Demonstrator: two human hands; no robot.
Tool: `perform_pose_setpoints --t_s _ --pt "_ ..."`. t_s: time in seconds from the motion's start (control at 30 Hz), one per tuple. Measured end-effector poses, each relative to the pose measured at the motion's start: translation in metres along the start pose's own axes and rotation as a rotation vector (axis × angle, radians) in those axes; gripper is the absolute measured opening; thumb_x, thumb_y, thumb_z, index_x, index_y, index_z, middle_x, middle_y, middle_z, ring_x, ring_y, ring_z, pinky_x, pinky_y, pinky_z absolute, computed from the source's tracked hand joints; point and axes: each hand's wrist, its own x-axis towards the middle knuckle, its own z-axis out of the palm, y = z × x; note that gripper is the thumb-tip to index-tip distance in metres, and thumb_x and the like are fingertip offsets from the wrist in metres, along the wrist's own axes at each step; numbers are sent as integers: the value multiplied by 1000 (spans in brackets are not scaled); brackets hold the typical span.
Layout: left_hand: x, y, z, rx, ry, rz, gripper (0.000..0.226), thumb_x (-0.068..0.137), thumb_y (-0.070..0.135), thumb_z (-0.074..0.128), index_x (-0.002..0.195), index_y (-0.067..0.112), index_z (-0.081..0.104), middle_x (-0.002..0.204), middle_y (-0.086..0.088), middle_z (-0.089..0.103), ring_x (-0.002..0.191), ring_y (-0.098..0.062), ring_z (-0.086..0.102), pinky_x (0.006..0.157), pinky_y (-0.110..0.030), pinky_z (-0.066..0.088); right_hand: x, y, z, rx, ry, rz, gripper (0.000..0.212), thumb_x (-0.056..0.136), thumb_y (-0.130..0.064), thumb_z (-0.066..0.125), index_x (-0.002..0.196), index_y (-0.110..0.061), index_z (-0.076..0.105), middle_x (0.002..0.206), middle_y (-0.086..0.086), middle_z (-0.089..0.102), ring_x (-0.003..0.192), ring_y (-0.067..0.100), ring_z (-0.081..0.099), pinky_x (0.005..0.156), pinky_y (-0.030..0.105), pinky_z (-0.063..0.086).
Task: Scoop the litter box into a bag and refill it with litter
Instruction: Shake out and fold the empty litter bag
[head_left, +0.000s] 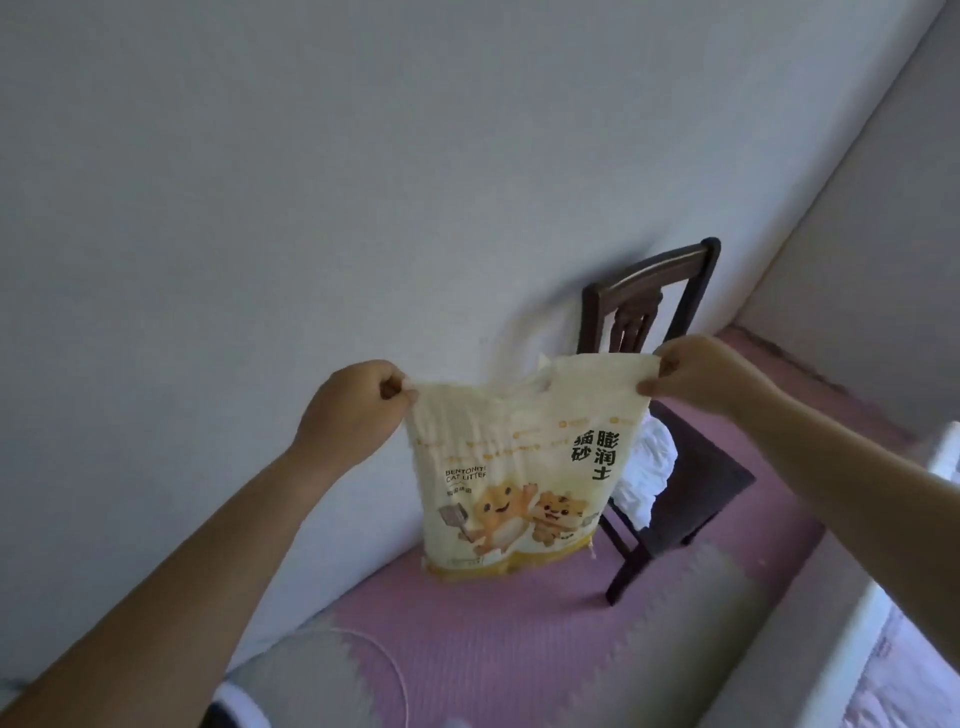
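Both arms reach forward and slightly up, bare to the elbow, holding a pale yellow cat litter bag (519, 467) out in front of the wall. The left hand (353, 405) is curled into a fist, pinching the bag's top left corner between thumb and fingers. The right hand (696, 371) pinches the top right corner the same way, knuckles turned outward. Between them the top edge is pulled taut, and the bag hangs upright, its cartoon cats and the words "Bentonite Cat Litter" facing the person. Its bottom edge is just above the pink foam floor mat (493, 649). Behind it stands a dark wooden chair (675, 457) with something white and crumpled (647, 467) on its seat.
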Motion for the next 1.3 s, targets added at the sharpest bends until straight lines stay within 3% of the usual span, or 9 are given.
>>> perform_pose_setpoints --t_s 0.1,0.3,0.4,0.57,0.77,0.97,1.13,1.3 --pt "16 -28 47 74 -63 -84 11 88 30 60 83 24 66 76 12 64 74 -11 60 67 -28 48 46 20 35 -82 -82 6 26 82 -25 72 101 -7 68 87 5 66 79 21 60 75 33 49" --pt "60 -72 120 75 -110 -207 8 90 29 58 87 25 65 83 16 63 79 -8 60 68 -27 48 125 45 93 -214 -117 -4 28 87 -29 66 111 -16 65 104 2 65 93 22 60 72 31 45" --pt "80 -82 147 100 -119 -264 8 89 29 59 85 26 65 84 14 64 80 -10 60 68 -27 47 161 59 117 -247 -106 -13 19 90 -27 60 107 -21 66 97 -2 64 81 16 54 67 30 43" --pt "99 -101 197 103 -111 -400 9 86 28 61 78 26 63 85 9 63 78 -14 60 64 -29 47 207 81 156 -258 -166 -8 13 95 -26 52 96 -25 65 90 -5 62 77 16 50 67 29 40" --pt "102 -134 276 140 -92 -621 14 87 25 59 77 15 62 82 -1 57 77 -24 56 62 -32 42 273 111 230 -196 -286 -43 19 94 -26 51 98 -23 69 92 -1 69 83 20 62 64 28 42" --pt "103 -178 355 167 -52 -822 13 92 25 54 90 21 66 85 4 58 77 -16 53 65 -28 37 323 146 315 -192 -368 -92 19 93 -26 52 91 -24 70 91 1 68 76 20 57 66 30 45" --pt "109 -225 414 173 -106 -902 14 93 26 53 93 22 67 89 0 67 81 -20 59 66 -29 44 348 175 382 -204 -420 -90 23 95 -27 51 104 -24 71 101 2 69 91 23 63 69 28 40" --pt "113 -273 464 193 -145 -923 15 93 27 54 92 23 68 89 -1 67 82 -23 60 67 -29 47 364 198 444 -206 -442 -61 21 93 -22 52 91 -19 72 89 3 70 80 23 62 71 33 49"
